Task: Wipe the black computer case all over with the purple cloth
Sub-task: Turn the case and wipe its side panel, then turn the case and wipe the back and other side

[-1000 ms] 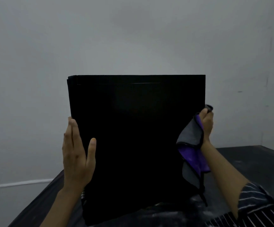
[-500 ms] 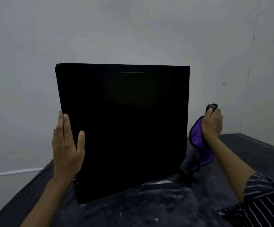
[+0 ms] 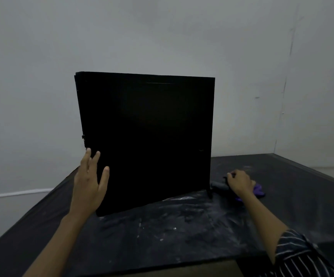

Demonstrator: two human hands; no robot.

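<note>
Left hand (image 3: 89, 185): open, fingers spread, flat against the case's lower left edge.
Right hand (image 3: 241, 183): closed around the purple cloth (image 3: 259, 191), low on the worktop (image 3: 182, 232) just right of the case.
Computer case (image 3: 146, 140): stands upright on the worktop, broad side panel facing the camera, long axis left to right.

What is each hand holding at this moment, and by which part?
The right hand grips the purple cloth, bunched against the table. The left hand is open beside the black computer case; contact cannot be told.
</note>
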